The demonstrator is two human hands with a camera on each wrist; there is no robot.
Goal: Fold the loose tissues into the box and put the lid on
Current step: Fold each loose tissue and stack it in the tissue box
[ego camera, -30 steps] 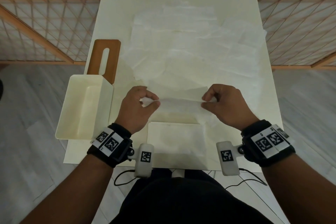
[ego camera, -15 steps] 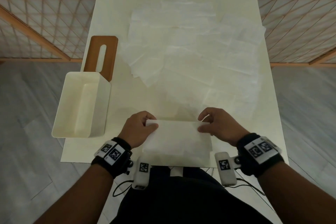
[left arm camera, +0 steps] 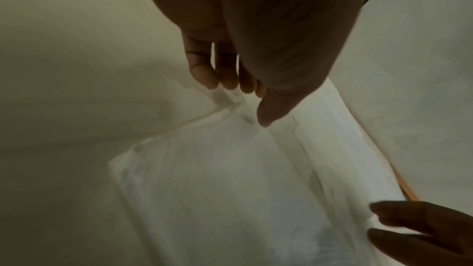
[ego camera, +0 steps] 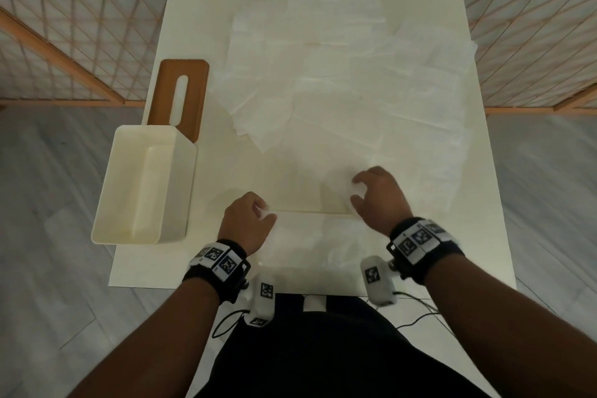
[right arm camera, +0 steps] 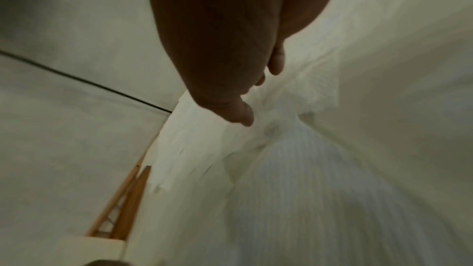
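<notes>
Left hand (ego camera: 247, 223) pinches thin, crinkled folded tissue (ego camera: 310, 236); rectangular cream box (ego camera: 142, 186) beside.

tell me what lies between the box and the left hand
Only bare table: nothing lies between the box and the left hand. The head view shows this.

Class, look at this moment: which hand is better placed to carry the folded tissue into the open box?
Left. The left hand pinches the folded tissue on the side nearest the box; the right hand is farther away.
</notes>
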